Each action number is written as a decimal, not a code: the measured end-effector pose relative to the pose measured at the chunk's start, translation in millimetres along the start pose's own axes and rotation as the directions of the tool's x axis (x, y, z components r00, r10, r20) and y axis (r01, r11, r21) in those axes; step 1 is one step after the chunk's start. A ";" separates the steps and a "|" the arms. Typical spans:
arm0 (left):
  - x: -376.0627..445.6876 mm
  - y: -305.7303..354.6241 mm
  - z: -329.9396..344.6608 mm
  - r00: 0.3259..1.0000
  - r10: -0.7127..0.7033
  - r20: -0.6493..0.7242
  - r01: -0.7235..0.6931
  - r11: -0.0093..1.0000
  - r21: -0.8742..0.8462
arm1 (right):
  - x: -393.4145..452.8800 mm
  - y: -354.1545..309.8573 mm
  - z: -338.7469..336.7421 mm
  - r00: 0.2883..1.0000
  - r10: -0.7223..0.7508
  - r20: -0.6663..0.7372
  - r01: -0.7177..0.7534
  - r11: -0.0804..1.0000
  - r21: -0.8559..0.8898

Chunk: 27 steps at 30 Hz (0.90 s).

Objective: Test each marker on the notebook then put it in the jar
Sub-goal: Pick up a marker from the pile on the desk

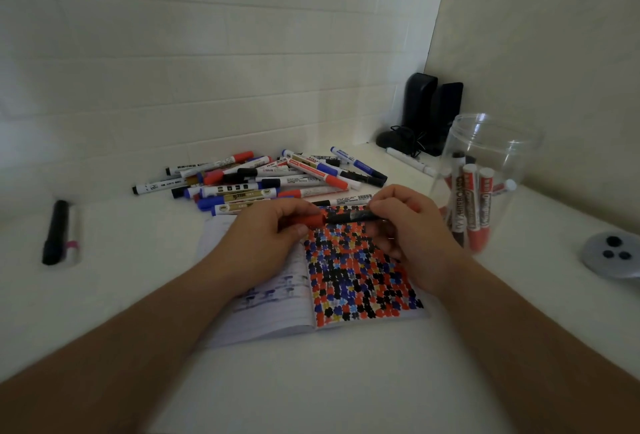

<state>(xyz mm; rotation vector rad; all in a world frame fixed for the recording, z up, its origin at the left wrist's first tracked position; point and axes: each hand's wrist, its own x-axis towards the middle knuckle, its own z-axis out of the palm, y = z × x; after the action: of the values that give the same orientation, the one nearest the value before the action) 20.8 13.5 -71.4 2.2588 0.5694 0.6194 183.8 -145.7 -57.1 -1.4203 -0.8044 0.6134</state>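
An open notebook (pixel 363 281) lies on the white table, its right page covered with red, blue, black and yellow blots. Above it I hold one marker level between both hands. My left hand (pixel 263 239) is closed on its red cap (pixel 308 219). My right hand (pixel 408 226) grips the dark barrel (pixel 349 216). Cap and barrel touch; whether the cap is seated I cannot tell. A clear plastic jar (pixel 485 170) stands to the right with several red-capped markers upright inside. A heap of loose markers (pixel 263 177) lies behind the notebook.
Two more markers, one black (pixel 55 231) and one white with pink (pixel 72 236), lie at the far left. Two black speakers (pixel 433 111) with cables stand in the back corner. A grey round lid (pixel 613 253) rests at the right edge. Walls close off back and right.
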 end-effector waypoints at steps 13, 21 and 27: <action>-2.7 3.1 1.8 0.996 0.086 -0.008 -0.084 0.985 0.148 | 1.6 12.4 2.3 0.984 -0.156 0.088 0.179 0.853 -0.490; -4.6 0.8 -0.8 0.983 0.178 -0.034 -0.166 0.960 0.227 | 3.3 12.1 18.6 0.960 -0.214 0.178 0.278 0.781 -0.559; -9.2 -2.8 -12.6 0.946 0.305 -0.108 -0.219 0.849 0.481 | -2.2 10.9 22.9 0.927 -0.317 0.202 0.370 0.678 -0.635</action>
<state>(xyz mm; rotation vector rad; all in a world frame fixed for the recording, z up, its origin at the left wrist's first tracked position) 5.7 16.8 -68.0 2.7849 0.5412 0.9122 165.4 -132.5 -68.8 -1.8237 -1.4129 0.0603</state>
